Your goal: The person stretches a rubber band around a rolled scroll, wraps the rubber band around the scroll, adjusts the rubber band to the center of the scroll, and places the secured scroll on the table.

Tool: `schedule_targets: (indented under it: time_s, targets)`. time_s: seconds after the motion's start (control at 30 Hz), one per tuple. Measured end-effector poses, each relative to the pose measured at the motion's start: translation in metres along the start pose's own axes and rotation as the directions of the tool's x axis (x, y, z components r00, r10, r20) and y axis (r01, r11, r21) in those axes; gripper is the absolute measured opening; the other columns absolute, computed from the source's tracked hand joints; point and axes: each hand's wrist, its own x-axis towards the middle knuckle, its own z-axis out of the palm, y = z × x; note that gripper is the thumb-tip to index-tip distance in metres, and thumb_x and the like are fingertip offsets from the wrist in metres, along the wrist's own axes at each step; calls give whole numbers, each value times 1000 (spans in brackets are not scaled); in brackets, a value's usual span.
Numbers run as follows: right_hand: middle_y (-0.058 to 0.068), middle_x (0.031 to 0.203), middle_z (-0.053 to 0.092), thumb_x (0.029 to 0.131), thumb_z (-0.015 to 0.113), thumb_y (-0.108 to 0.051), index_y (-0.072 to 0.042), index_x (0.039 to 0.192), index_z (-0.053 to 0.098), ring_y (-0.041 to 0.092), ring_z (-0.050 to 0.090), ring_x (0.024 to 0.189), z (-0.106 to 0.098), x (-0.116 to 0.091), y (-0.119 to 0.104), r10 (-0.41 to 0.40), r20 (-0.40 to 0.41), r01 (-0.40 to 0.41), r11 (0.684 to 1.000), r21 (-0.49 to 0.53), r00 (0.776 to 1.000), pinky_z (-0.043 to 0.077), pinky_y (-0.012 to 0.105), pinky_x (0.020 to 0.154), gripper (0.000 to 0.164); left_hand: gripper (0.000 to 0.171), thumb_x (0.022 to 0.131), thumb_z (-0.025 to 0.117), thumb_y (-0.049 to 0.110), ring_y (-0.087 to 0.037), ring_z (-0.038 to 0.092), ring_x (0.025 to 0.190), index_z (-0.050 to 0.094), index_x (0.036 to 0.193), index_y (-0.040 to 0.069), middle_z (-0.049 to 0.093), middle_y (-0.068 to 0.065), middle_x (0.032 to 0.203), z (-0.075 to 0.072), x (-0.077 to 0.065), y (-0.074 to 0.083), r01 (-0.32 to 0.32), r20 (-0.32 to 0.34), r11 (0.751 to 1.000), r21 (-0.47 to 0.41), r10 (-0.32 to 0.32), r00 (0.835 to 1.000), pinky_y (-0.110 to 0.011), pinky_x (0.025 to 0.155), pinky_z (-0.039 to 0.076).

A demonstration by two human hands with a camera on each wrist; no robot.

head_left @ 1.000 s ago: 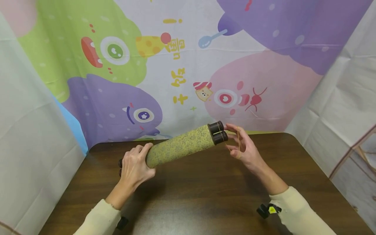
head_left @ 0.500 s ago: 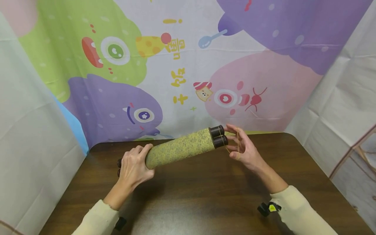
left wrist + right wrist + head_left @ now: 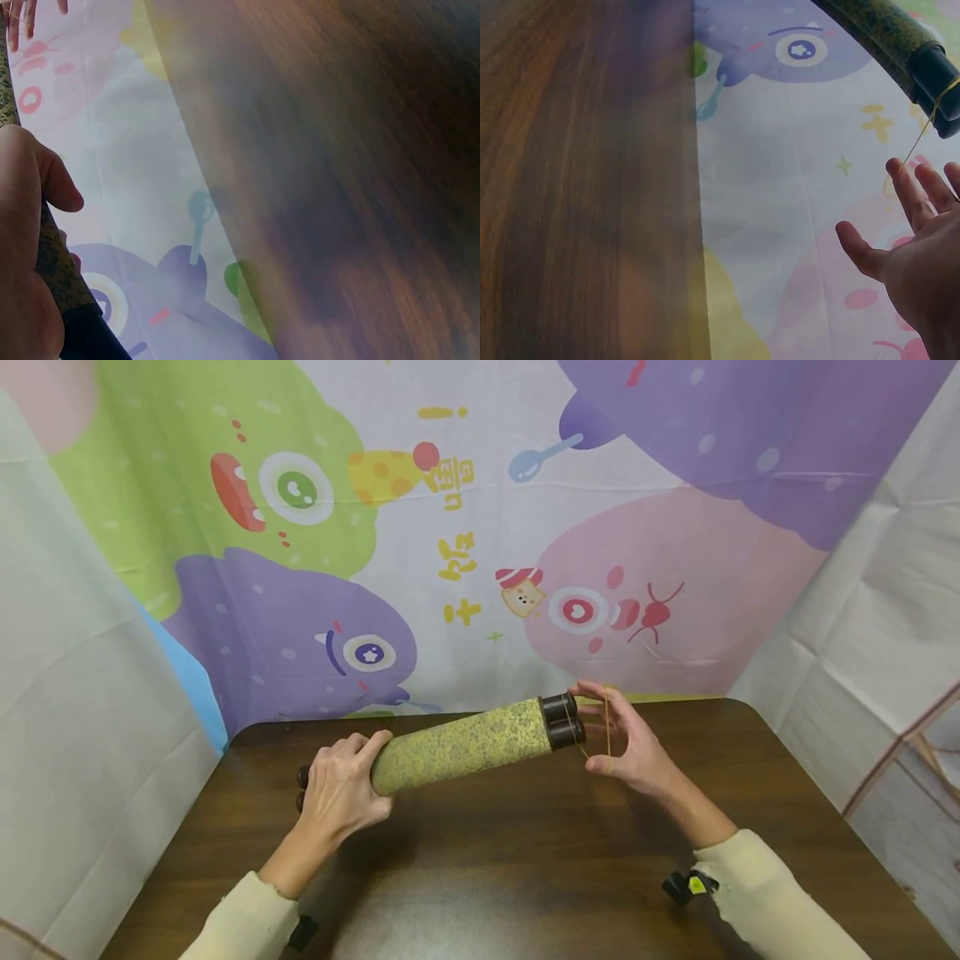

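A rolled-up scroll point(image 3: 461, 750) in yellow-green patterned cloth is held tilted above the table, right end higher. Dark paired roller ends point(image 3: 562, 722) stick out on its right, and two dark knobs point(image 3: 302, 788) show at the left. My left hand point(image 3: 343, 787) grips the scroll near its left end, thumb underneath. A thin tan rubber band point(image 3: 607, 727) runs from around the right roller ends to my right hand point(image 3: 636, 750). It is stretched over the spread fingers and thumb. In the right wrist view the band point(image 3: 918, 141) runs taut from roller to fingertip.
The brown wooden table point(image 3: 480, 877) lies below both hands. A cartoon-printed cloth point(image 3: 465, 652) hangs behind it. White sheets point(image 3: 885, 635) enclose the sides, with a brown cord-like thing point(image 3: 900, 739) at the right.
The scroll's right end has dropped slightly, making the scroll a little flatter. My right hand stays nearly in place, with the band still stretched between it and the rollers.
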Motion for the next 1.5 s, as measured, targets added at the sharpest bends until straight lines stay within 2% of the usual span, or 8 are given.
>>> schedule_targets:
  time_s: [0.13, 0.33, 0.53, 0.73, 0.9, 1.13, 1.27, 1.5]
  targets:
    - [-12, 165, 56, 91, 90, -58, -1, 169, 41, 0, 63, 143, -2, -1, -1, 5, 13, -5, 999, -40, 1000, 54, 26, 116, 108, 70, 56, 84, 19, -38, 70, 74, 74, 125, 11, 75, -17, 90, -1, 0, 0, -7, 7, 1000, 17, 7, 1000, -52, 64, 56]
    - [6, 169, 56, 90, 91, -56, -8, 171, 41, 4, 63, 144, -5, -2, 2, 3, 38, 0, 996, -93, 999, 53, 30, 118, 107, 69, 57, 81, 18, -36, 70, 73, 73, 125, 11, 75, -15, 89, -3, 0, -1, -12, 26, 1000, 27, 12, 1000, -51, 63, 55]
    - [17, 169, 55, 88, 93, -54, -7, 171, 41, 3, 63, 145, -8, -3, 5, -1, 59, 8, 994, -106, 998, 51, 25, 119, 109, 69, 56, 81, 17, -36, 69, 72, 73, 124, 11, 74, -14, 89, -4, 0, -2, -31, 51, 999, 22, 30, 998, -50, 63, 56]
    - [13, 168, 55, 87, 95, -52, 1, 169, 39, 3, 63, 143, -9, -5, 5, -6, 95, 18, 992, -123, 995, 49, 24, 120, 113, 70, 55, 83, 17, -34, 68, 72, 74, 124, 11, 74, -14, 89, -6, 0, -4, -69, 66, 997, 27, 67, 996, -49, 63, 56]
    - [14, 168, 55, 87, 96, -48, -2, 170, 40, 7, 64, 141, -10, -5, 7, -17, 117, 30, 993, -110, 993, 51, 26, 120, 110, 71, 54, 83, 17, -34, 68, 74, 74, 125, 11, 74, -14, 90, -7, 1, -5, -82, 81, 996, 34, 79, 994, -50, 65, 57]
    - [-12, 168, 55, 88, 96, -47, -4, 171, 40, 9, 64, 142, -10, -6, 8, -13, 138, 27, 994, -101, 990, 53, 33, 121, 109, 74, 53, 84, 18, -34, 69, 76, 74, 127, 12, 74, -13, 91, -8, 1, -5, -100, 105, 994, 49, 94, 990, -50, 67, 58]
    - [-7, 169, 54, 87, 95, -51, -4, 171, 40, 7, 63, 142, -9, -7, 8, -9, 149, 26, 994, -110, 989, 50, 30, 122, 111, 75, 53, 84, 18, -34, 68, 76, 74, 128, 12, 74, -13, 91, -9, 2, -6, -128, 109, 990, 55, 122, 987, -50, 67, 57]
    - [5, 168, 56, 87, 97, -42, 0, 169, 41, 4, 62, 143, -10, -9, 11, -16, 163, 38, 990, -133, 986, 50, 28, 122, 109, 73, 53, 83, 18, -32, 66, 71, 74, 126, 12, 73, -12, 88, -9, 5, -7, -171, 91, 983, 64, 165, 982, -47, 61, 54]
